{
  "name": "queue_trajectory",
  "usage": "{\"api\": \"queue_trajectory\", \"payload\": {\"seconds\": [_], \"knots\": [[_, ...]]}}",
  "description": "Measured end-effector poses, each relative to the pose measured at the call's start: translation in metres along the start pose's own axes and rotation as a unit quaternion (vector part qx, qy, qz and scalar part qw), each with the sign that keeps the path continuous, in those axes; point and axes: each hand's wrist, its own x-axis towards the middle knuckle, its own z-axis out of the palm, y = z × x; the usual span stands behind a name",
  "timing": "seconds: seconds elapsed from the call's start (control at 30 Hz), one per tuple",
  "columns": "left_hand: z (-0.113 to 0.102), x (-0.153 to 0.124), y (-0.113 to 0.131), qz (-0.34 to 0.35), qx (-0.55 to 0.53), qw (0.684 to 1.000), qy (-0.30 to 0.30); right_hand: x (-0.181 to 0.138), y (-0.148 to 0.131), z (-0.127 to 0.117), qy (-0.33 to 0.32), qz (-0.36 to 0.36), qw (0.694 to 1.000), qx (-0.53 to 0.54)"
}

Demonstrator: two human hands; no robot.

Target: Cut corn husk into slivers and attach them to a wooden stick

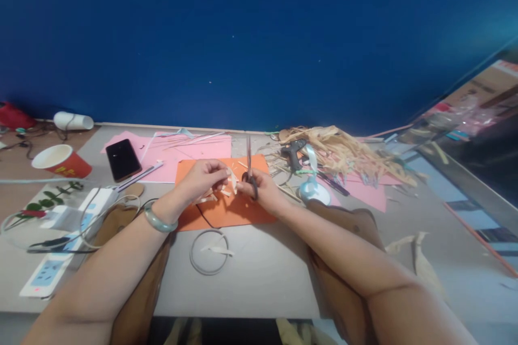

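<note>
My left hand (204,175) pinches a small pale strip piece (232,179) over an orange paper sheet (238,210). A green bangle sits on that wrist. My right hand (261,188) grips dark-handled scissors (249,164), blades pointing away from me, right beside the strip. Several cut pale strip bits (208,198) lie on the orange sheet under my hands. Both hands meet at the middle of the table.
Pink paper (182,151) and a black phone (123,159) lie at the back left, a red paper cup (60,160) farther left. A glue gun (293,151), raffia heap (343,153) and ribbon roll (313,190) sit right. A wire ring (208,252) lies near me; power strip (48,269) left.
</note>
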Motion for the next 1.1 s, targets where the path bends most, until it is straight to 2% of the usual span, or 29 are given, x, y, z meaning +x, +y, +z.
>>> {"api": "queue_trajectory", "payload": {"seconds": [0.13, 0.4, 0.5, 0.63, 0.73, 0.87, 1.1], "knots": [[0.002, 0.002, -0.005, -0.001, 0.011, 1.000, 0.010, 0.000, -0.003, -0.001, 0.023, 0.000, 0.999, 0.031], [0.000, 0.008, -0.012, 0.037, 0.012, 0.999, -0.002, 0.002, 0.006, -0.004, 0.004, 0.004, 0.998, 0.060], [0.000, 0.007, -0.011, 0.049, -0.009, 0.998, -0.033, 0.004, 0.005, -0.005, -0.014, 0.014, 0.995, 0.101], [-0.001, 0.007, -0.015, 0.052, -0.041, 0.991, -0.114, 0.004, 0.004, -0.007, -0.070, 0.023, 0.987, 0.142], [-0.002, 0.007, -0.019, 0.066, -0.052, 0.985, -0.153, 0.003, 0.002, -0.006, -0.108, 0.031, 0.981, 0.161], [-0.003, 0.005, -0.018, 0.079, -0.047, 0.979, -0.182, 0.001, -0.002, -0.005, -0.151, 0.036, 0.974, 0.166], [-0.004, 0.002, -0.013, 0.083, -0.047, 0.978, -0.184, 0.000, -0.004, -0.006, -0.171, 0.035, 0.975, 0.139]]}}
